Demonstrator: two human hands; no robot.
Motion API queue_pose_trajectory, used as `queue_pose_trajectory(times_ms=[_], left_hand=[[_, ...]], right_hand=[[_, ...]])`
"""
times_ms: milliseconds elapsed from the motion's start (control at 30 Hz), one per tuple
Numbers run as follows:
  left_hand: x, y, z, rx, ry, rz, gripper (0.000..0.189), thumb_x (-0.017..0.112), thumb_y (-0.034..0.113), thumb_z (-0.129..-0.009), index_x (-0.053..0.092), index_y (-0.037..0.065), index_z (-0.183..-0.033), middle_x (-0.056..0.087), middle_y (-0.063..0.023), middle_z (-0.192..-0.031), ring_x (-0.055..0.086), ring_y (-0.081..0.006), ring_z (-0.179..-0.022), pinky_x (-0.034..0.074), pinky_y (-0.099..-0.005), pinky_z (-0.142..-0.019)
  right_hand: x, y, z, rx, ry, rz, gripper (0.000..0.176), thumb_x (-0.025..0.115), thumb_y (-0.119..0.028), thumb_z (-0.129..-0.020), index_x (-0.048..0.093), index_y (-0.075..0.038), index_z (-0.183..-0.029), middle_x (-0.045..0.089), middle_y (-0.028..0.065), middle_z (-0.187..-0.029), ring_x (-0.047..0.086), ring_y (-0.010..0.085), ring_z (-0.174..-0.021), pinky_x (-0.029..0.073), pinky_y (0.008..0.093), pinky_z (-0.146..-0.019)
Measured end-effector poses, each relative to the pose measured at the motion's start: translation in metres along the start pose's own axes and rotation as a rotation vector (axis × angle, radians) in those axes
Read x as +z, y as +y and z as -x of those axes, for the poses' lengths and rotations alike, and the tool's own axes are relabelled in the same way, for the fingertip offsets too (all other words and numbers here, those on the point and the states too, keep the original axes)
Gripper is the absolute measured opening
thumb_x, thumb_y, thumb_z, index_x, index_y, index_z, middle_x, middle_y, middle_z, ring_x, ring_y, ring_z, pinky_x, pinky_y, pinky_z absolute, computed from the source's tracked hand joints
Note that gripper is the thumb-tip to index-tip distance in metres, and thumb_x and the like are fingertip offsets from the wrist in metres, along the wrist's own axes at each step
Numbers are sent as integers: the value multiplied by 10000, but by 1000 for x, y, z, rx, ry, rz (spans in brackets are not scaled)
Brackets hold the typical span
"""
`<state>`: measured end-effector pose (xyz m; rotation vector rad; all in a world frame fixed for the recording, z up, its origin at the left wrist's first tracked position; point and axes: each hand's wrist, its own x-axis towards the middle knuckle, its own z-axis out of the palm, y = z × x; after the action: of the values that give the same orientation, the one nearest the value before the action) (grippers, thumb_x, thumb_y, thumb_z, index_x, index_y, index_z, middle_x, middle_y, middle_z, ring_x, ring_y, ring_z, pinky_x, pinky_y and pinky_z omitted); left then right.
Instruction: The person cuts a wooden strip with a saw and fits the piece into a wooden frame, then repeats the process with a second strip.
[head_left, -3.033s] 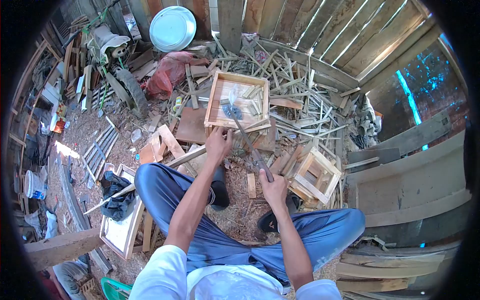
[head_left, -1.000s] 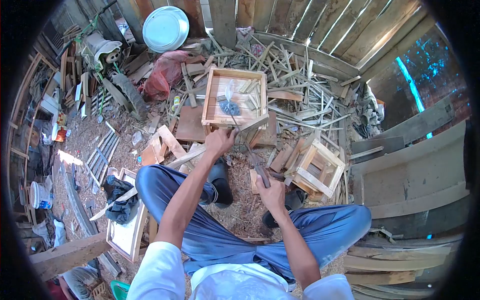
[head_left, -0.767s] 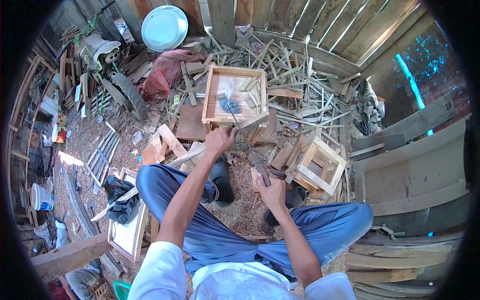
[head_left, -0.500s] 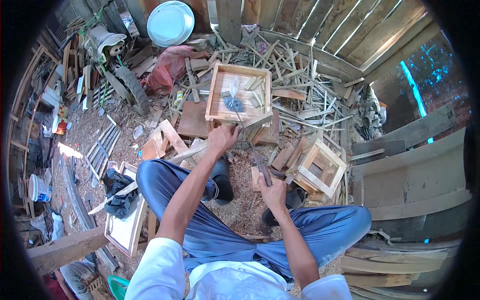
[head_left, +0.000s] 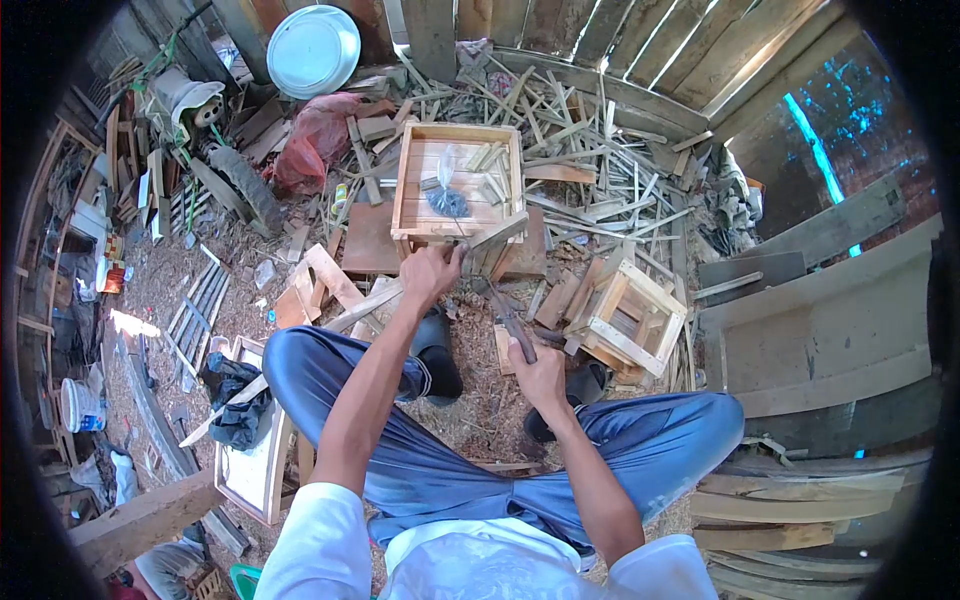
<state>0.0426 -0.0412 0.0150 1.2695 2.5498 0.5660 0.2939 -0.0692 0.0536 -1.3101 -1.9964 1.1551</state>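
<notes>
Gripping hammer [head_left: 512, 322], right hand [head_left: 538, 375]; crate [head_left: 402, 190] holds bag [head_left: 447, 200], slats [head_left: 490, 160].

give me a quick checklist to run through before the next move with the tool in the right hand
1. Right hand closed firmly on the tool: ok.
2. Left hand closed on the slat at the crate front edge: ok.
3. Left fingers away from the tool's far end: not ok, it lies close beside them.
4. State of the tool's working end: cannot tell, too small.
5. Bag inside the crate, near the left hand: ok.
6. Ground around the feet free of scraps: not ok, offcuts everywhere.
</notes>
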Motion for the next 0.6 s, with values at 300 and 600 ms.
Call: queue_pose_trajectory(times_ms=[300, 600], left_hand=[[1, -1, -2, 3, -11, -12, 451, 510, 524, -900, 745, 141, -940, 684, -165, -736, 673, -380, -744, 526, -475, -676], [-2, 2, 4, 61, 94, 9, 473, 522, 530, -897, 739, 113, -843, 655, -200, -671, 663, -379, -661, 519, -479, -608]], right_hand=[[-1, 1, 1, -78, 73, 0, 416, 642, -295, -884, 571, 41, -649, 367, 117, -463, 353, 131, -431, 340, 372, -435], [-5, -3, -2, -12, 27, 0, 438, 649, -316, -880, 591, 36, -626, 378, 97, -438, 366, 116, -424, 342, 364, -432]])
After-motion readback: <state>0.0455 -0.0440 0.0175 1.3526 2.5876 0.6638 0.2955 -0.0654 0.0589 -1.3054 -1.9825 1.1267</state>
